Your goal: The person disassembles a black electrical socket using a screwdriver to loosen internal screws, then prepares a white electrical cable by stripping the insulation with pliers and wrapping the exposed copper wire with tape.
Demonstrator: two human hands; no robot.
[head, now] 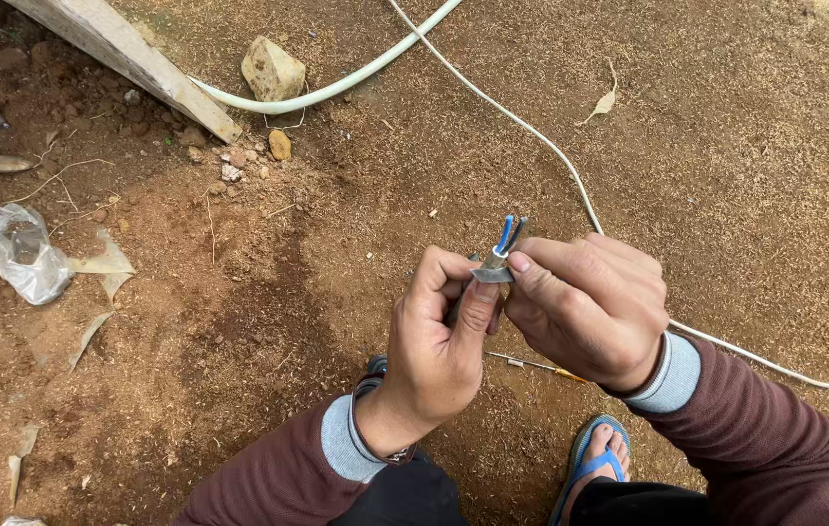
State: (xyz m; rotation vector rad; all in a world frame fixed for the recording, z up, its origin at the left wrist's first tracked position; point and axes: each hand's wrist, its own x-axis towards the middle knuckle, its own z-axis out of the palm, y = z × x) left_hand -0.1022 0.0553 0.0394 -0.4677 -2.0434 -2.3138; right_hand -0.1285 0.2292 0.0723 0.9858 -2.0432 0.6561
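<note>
From the head camera I am seeing my left hand (439,336) closing around a small blade (493,275), thumb pressing it against the cable end (504,244). My right hand (585,307) is gripping that cable shut-fisted, blue and dark cores sticking up just above both hands. White cable (570,170) is trailing away beyond them.

A single head-worn camera looks steeply down from above a crouching person, close over both hands (521,312), which fill the lower centre of the frame. The top of the view faces away from the wearer across bare brown ground (726,146); the sleeves and a sandalled foot (597,463) enter from the bottom edge.
</note>
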